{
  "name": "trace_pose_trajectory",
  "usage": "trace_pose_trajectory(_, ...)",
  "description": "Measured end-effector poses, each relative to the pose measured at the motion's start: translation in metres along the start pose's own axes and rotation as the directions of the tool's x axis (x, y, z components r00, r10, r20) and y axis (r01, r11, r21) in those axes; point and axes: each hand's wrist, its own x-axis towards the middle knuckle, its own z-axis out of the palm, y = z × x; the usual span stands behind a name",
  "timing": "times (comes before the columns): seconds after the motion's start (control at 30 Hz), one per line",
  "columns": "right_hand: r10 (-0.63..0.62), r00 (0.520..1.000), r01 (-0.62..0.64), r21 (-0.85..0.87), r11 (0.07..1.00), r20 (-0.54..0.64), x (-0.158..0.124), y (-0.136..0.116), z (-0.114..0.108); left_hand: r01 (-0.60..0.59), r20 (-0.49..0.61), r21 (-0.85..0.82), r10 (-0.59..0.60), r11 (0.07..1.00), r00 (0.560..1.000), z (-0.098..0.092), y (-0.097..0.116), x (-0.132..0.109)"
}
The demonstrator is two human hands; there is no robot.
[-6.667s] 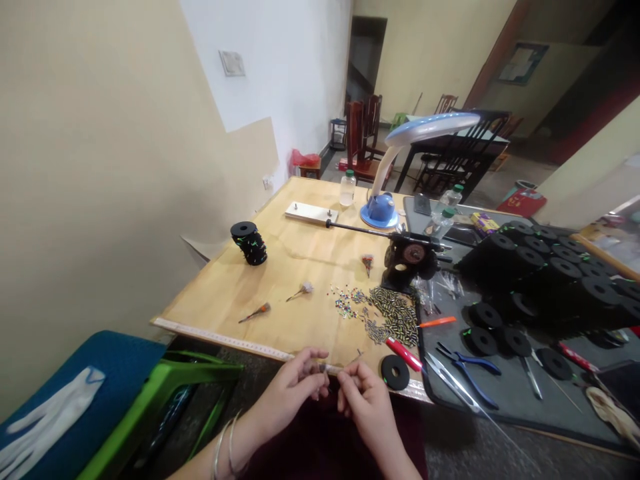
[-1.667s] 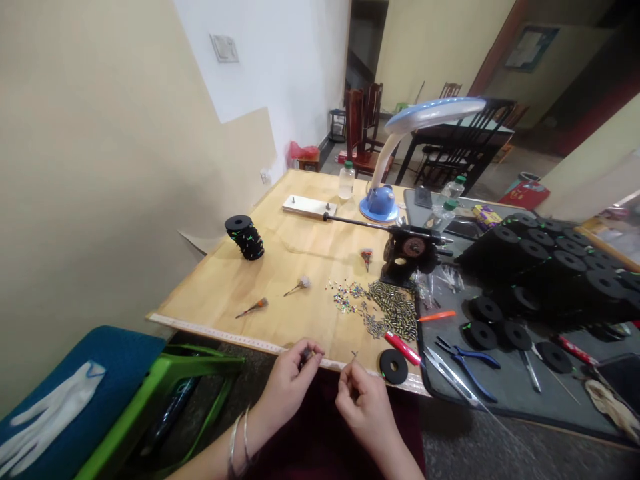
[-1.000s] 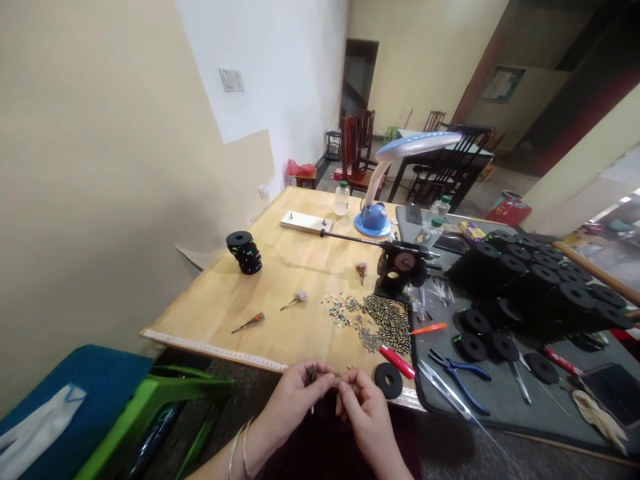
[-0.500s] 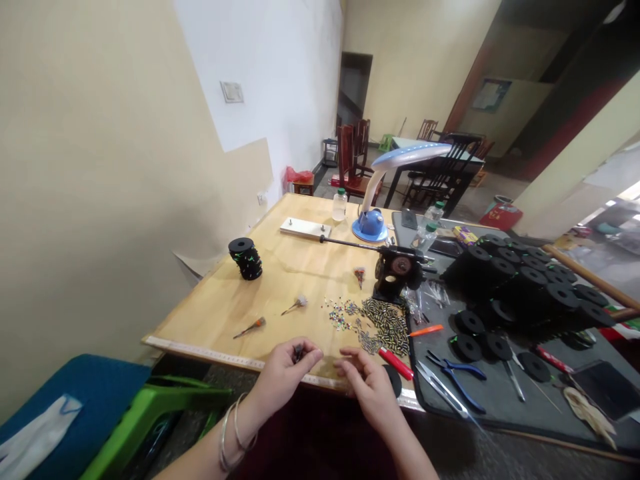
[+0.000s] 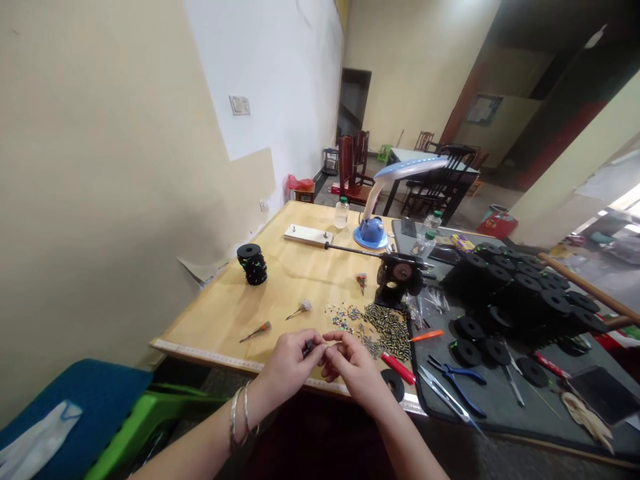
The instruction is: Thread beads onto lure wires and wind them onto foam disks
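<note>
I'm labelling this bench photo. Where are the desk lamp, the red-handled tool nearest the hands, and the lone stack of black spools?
desk lamp (image 5: pixel 371 233): head view, on its blue base.
red-handled tool (image 5: pixel 397 369): head view, mid handle.
stack of black spools (image 5: pixel 253 264): head view, side of the stack.

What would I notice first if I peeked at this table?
Probably the two hands at the near edge: the left hand and right hand meet, pinching something tiny between their fingertips. Next, the big heap of black spools on the right, and the blue lamp bending over the far end of the wooden table.
</note>
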Motion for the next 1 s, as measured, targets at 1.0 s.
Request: trace_pose_trajectory(1.0,0.067,0.920,0.027,0.232,0.972,-0.385,-0.019,0.084,-0.021,0.172,-0.199,0.494,-0.082,0.852,0.977,-0.015,-0.053,0.066)
